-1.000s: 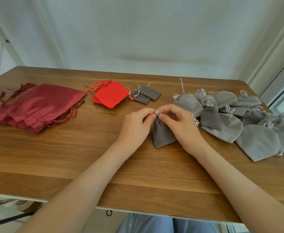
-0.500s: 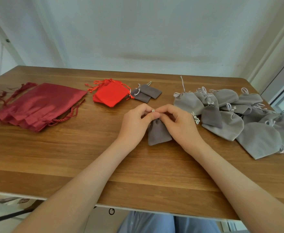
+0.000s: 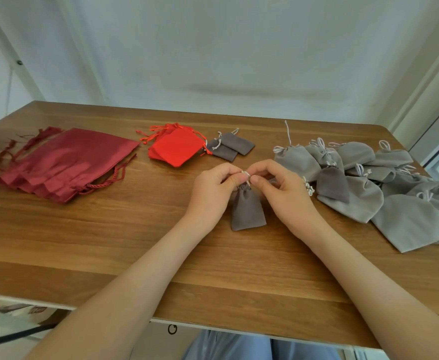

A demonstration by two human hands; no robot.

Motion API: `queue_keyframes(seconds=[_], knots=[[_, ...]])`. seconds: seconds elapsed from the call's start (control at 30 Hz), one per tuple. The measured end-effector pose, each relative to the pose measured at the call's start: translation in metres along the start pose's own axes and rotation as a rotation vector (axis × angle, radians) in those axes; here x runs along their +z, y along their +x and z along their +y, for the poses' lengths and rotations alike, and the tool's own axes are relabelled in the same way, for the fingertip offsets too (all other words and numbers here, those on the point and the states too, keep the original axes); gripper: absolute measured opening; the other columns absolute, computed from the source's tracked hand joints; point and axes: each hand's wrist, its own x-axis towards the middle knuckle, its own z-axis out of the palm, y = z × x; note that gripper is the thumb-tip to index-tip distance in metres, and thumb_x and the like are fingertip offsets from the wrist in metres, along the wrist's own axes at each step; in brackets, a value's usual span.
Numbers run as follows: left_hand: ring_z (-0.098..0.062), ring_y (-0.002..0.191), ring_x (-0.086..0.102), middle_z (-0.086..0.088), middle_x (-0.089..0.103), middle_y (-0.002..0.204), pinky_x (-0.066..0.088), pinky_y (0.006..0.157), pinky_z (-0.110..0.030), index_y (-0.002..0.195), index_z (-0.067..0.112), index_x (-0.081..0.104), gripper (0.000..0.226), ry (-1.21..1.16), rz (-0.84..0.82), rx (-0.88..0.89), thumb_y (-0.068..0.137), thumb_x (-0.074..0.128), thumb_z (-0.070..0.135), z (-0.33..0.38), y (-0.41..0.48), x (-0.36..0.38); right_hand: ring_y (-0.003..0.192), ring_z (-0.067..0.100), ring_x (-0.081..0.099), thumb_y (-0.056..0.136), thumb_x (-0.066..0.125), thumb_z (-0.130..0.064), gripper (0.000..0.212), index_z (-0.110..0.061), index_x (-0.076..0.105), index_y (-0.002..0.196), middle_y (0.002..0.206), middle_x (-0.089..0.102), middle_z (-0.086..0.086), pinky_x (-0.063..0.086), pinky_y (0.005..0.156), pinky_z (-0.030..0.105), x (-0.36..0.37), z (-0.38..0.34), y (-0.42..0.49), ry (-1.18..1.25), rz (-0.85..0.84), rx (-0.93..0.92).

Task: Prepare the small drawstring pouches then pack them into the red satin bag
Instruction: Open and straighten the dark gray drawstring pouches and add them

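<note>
A small dark grey drawstring pouch (image 3: pixel 247 211) lies at the table's middle, its neck gathered tight. My left hand (image 3: pixel 214 190) and my right hand (image 3: pixel 284 189) meet just above it, each pinching the pouch's white cord at the neck. A stack of dark red satin bags (image 3: pixel 62 163) lies flat at the far left. Beside it sit bright red small pouches (image 3: pixel 175 149) and two flat dark grey pouches (image 3: pixel 230 148). Several light grey pouches (image 3: pixel 369 178) are heaped at the right.
The wooden table (image 3: pixel 109 242) ends at a front edge near my lap. A white wall rises behind it, and a window frame (image 3: pixel 436 131) stands at the right. One darker grey pouch (image 3: pixel 333 183) rests on the right heap.
The pouch has straightened out below my fingers and its neck has drawn shut. My thumbs have parted slightly along the cord. My view has shifted a little.
</note>
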Motion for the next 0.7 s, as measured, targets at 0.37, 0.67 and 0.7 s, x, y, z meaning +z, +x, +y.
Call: queue_keyframes(seconds=[0.37, 0.67, 0.7], knots=[[0.002, 0.064, 0.051, 0.018, 0.058, 0.062, 0.040, 0.065, -0.021, 0.074, 0.028, 0.063, 0.019, 0.106, 0.012, 0.120, 0.091, 0.061, 0.019, -0.0022, 0.0003, 0.0029, 0.081, 0.006, 0.059, 0.087, 0.063, -0.004, 0.016, -0.016, 0.063, 0.098, 0.088, 0.066, -0.002, 0.044, 0.071, 0.013, 0.0017, -0.0001, 0.0003, -0.075, 0.024, -0.006], [-0.002, 0.071, 0.057, 0.005, 0.066, 0.078, 0.049, 0.076, -0.032, 0.088, 0.019, 0.068, 0.013, -0.083, -0.068, -0.013, 0.093, 0.057, 0.013, -0.0046, 0.0029, 0.0042, 0.081, 0.007, 0.056, 0.088, 0.063, -0.008, 0.003, -0.010, 0.065, 0.087, 0.082, 0.065, -0.005, 0.043, 0.073, 0.016, 0.0001, -0.0002, -0.0025, -0.197, 0.121, -0.093], [-0.001, 0.069, 0.056, 0.006, 0.065, 0.077, 0.049, 0.072, -0.027, 0.087, 0.018, 0.068, 0.013, -0.123, -0.089, -0.045, 0.093, 0.057, 0.012, -0.0039, 0.0031, 0.0040, 0.082, 0.007, 0.056, 0.088, 0.063, -0.007, 0.003, -0.010, 0.065, 0.088, 0.083, 0.065, -0.004, 0.042, 0.074, 0.015, -0.0003, -0.0002, -0.0024, -0.213, 0.117, -0.110]])
